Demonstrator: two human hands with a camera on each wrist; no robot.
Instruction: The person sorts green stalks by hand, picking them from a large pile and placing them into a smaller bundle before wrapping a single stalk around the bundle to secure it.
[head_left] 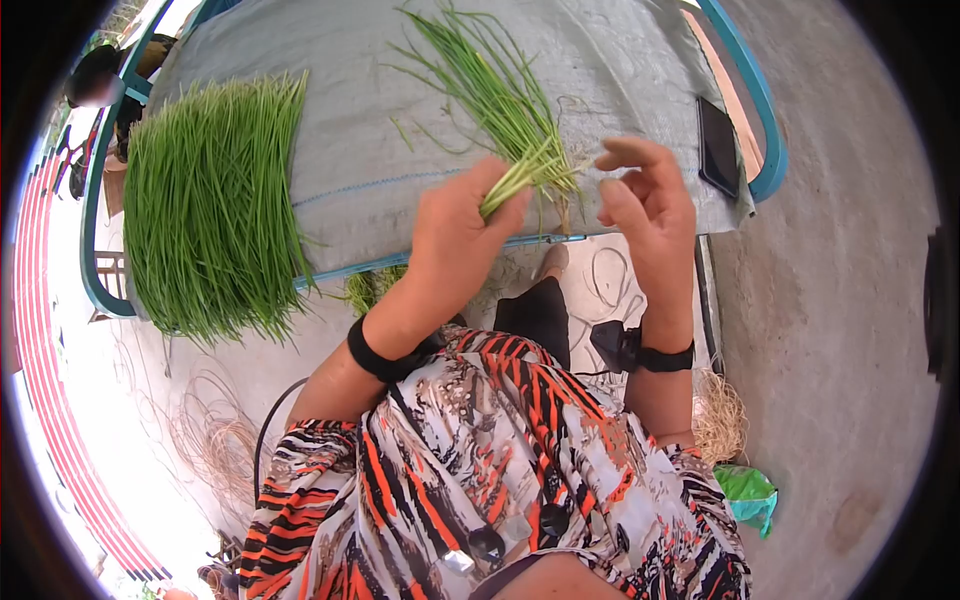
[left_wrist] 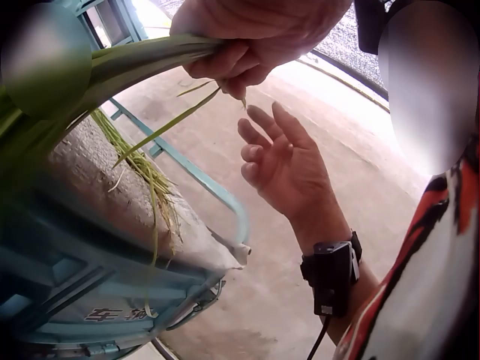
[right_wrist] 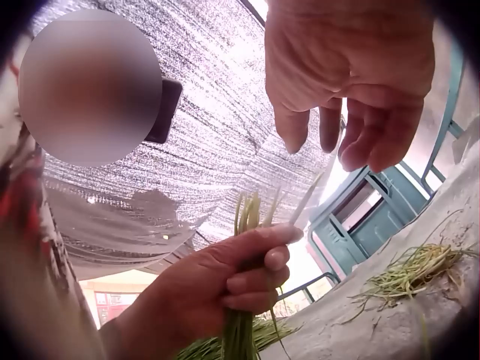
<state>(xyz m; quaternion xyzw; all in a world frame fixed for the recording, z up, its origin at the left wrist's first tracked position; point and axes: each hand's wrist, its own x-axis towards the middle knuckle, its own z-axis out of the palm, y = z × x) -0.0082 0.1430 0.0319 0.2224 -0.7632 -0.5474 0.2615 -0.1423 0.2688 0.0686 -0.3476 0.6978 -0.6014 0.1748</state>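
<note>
My left hand [head_left: 455, 235] grips a bunch of chives [right_wrist: 247, 214], with the pale stem ends sticking out past the thumb and the green leaves trailing out the other side in the left wrist view. Beside it, to the right, my right hand [head_left: 655, 205] is raised with its fingers loosely bent and apart, holding nothing. In the right wrist view its fingertips hang just above the stem ends. A loose pile of chives [head_left: 490, 85] lies on the grey cloth [head_left: 350, 110] beyond my hands. Far to the left, a thick, evenly laid heap of chives [head_left: 215, 200] hangs over the near edge.
A blue-green metal frame [head_left: 771, 165] borders the cloth-covered surface. On the right edge lies a black phone [head_left: 717, 148]. Below, on the floor, are a bundle of dry straw-like strands [head_left: 720, 420], a green plastic bag [head_left: 746, 494] and loose coils of thin strands [head_left: 210, 430].
</note>
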